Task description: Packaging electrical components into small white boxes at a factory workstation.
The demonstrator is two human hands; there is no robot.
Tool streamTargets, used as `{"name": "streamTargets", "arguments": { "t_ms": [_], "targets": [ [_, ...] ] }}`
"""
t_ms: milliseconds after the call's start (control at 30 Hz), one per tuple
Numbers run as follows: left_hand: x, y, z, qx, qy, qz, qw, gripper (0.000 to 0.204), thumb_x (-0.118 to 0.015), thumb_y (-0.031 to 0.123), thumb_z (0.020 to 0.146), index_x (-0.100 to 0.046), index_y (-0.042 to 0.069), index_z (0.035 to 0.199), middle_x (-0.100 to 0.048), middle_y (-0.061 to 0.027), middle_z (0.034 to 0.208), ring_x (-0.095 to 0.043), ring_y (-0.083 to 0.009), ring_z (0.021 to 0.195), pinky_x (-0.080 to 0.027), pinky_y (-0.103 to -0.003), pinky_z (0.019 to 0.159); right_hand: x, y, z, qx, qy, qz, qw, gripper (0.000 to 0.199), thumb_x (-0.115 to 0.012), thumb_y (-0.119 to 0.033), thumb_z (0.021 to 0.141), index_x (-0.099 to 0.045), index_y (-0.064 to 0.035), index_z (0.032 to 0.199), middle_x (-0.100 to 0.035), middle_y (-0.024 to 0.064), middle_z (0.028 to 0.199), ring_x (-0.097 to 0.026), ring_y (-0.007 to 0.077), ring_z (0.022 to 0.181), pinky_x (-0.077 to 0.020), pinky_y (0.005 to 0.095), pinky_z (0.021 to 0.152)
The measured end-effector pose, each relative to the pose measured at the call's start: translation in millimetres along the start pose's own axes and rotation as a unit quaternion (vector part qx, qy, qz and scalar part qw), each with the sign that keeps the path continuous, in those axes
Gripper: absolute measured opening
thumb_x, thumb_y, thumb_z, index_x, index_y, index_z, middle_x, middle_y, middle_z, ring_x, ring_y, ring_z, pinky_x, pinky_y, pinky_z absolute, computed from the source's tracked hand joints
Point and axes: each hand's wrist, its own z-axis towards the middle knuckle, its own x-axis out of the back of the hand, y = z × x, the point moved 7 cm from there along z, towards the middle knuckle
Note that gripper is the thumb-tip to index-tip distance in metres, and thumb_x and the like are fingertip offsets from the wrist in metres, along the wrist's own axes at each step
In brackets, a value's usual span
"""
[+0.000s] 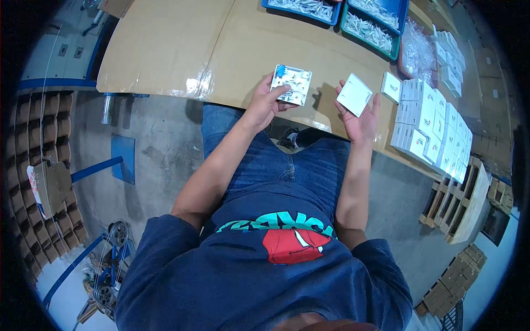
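Note:
A white square plastic housing (296, 84) with small fittings inside and a blue block at its upper left corner is in my left hand (261, 106). My left thumb lies over its open face, and the other fingers go beneath it. My right hand (361, 128) is palm up, cradling a flat white square cover (355, 96) between thumb and fingers. Both pieces are above the near edge of the cardboard-covered table (182, 49), a short gap apart. Part of the housing's inside is hidden by the thumb.
Blue trays (333, 12) and a green tray (395, 51) of slim white parts stand at the far side. Clear plastic bags (418, 52) lie beside them. A single white box (391, 87) sits near stacked white boxes (428, 118) on the right. A wooden pallet (461, 204) is below.

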Motion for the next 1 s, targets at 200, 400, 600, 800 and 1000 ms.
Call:
{"name": "streamTargets", "arguments": {
  "t_ms": [200, 400, 600, 800, 1000],
  "targets": [
    [2, -8, 2, -0.001, 0.025, 0.064, 0.998, 0.054, -0.063, 0.010, 0.101, -0.041, 0.011, 0.150, -0.067, -0.0100, 0.124, -0.073, -0.0210, 0.103, -0.064, -0.033, 0.077, -9, 8, 0, -0.032, -0.026, 0.038, 0.998, 0.074, -0.033, -0.058, 0.107, -0.031, -0.0071, 0.162, -0.035, 0.0359, 0.159, -0.040, 0.0516, 0.145, -0.0450, 0.0633, 0.111],
    [-3, -8, -1, 0.024, 0.019, 0.044, 0.999, 0.057, -0.061, 0.010, 0.100, -0.037, 0.008, 0.153, -0.066, -0.0124, 0.126, -0.074, -0.0224, 0.103, -0.066, -0.034, 0.074, -11, 6, 0, -0.019, 0.003, -0.007, 1.000, 0.069, -0.034, -0.053, 0.109, -0.032, -0.0091, 0.162, -0.035, 0.0352, 0.159, -0.037, 0.0493, 0.148, -0.0374, 0.0634, 0.117],
    [-8, -3, -3, 0.023, 0.029, 0.007, 0.999, 0.050, -0.058, 0.011, 0.102, -0.041, 0.005, 0.149, -0.065, -0.0150, 0.129, -0.073, -0.0246, 0.107, -0.068, -0.039, 0.078, -5, 8, 0, -0.016, 0.025, -0.040, 0.999, 0.071, -0.037, -0.056, 0.109, -0.032, -0.0085, 0.161, -0.040, 0.0338, 0.156, -0.042, 0.0498, 0.144, -0.0374, 0.0628, 0.118],
    [-7, -5, -2, 0.028, 0.020, 0.049, 0.998, 0.052, -0.058, 0.013, 0.103, -0.038, 0.005, 0.151, -0.063, -0.0163, 0.132, -0.072, -0.0274, 0.111, -0.067, -0.042, 0.083, 9, 7, 0, -0.023, 0.015, -0.021, 0.999, 0.078, -0.041, -0.061, 0.106, -0.036, -0.0034, 0.158, -0.044, 0.0339, 0.153, -0.048, 0.0508, 0.138, -0.0381, 0.0607, 0.118],
    [-13, -4, -4, 0.038, -0.015, -0.021, 0.999, 0.053, -0.051, 0.015, 0.105, -0.034, 0.005, 0.154, -0.063, -0.0159, 0.133, -0.069, -0.0267, 0.116, -0.064, -0.042, 0.088, 10, 8, 0, -0.021, 0.035, -0.043, 0.998, 0.079, -0.044, -0.061, 0.106, -0.038, -0.0004, 0.156, -0.045, 0.0345, 0.151, -0.050, 0.0502, 0.137, -0.0385, 0.0597, 0.118]
  ]
}}
